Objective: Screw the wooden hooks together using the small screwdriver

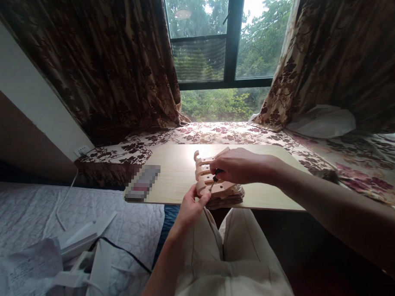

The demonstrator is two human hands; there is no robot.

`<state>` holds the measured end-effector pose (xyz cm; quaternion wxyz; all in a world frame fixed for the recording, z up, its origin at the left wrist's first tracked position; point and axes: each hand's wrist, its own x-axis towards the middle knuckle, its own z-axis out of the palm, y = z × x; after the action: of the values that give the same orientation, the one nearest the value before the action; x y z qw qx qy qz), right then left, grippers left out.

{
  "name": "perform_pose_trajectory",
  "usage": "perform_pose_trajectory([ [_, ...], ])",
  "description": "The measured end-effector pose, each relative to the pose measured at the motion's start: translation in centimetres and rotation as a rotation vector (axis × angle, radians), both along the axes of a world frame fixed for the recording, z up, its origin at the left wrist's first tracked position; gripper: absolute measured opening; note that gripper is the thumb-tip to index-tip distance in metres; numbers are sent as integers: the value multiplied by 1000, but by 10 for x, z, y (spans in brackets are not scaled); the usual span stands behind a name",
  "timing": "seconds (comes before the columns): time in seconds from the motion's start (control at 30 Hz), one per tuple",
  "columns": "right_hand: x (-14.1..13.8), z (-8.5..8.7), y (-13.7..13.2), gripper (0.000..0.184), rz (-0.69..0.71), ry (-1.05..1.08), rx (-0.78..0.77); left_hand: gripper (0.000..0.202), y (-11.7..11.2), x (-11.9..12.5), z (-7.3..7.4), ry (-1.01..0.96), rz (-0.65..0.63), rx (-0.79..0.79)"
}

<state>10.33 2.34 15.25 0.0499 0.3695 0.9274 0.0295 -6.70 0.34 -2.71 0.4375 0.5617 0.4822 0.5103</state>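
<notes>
In the head view, a light wooden piece with several parallel bars, curved ends and dark holes (pixel 202 170) lies near the front edge of the board. My right hand (pixel 238 166) is closed around the black handle of a screwdriver (pixel 214 179), whose metal shaft slants down to the nearest bar. The tip meets the wood close to my left fingertips. My left hand (pixel 191 207) pinches the front left end of that bar between thumb and fingers. Beneath the wood sits a brownish stack (pixel 226 199) with a shiny wrapping. My right hand covers part of the bars.
The pale tabletop (pixel 170 173) spans my knees. A blurred-out flat object (pixel 143 183) lies at its left. Beyond are a flower-patterned window seat (pixel 214 133), curtains (pixel 132 68) and a plastic bag (pixel 324 121). At left, a bed (pixel 30 202) holds papers, white boxes and a black cable (pixel 124 249).
</notes>
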Motion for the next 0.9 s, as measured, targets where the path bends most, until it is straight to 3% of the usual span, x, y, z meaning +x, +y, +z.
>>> perform_pose_trajectory([
  [0.37,-1,-1,-4,32,-44,-15,9,35,-2,1,4,-3,1,-1],
  [0.53,-2,0,-4,22,-34,-51,10,35,-1,-1,3,-6,-1,0],
  [0.9,3,1,-2,23,-9,28,0,38,-1,0,2,-3,-15,1],
])
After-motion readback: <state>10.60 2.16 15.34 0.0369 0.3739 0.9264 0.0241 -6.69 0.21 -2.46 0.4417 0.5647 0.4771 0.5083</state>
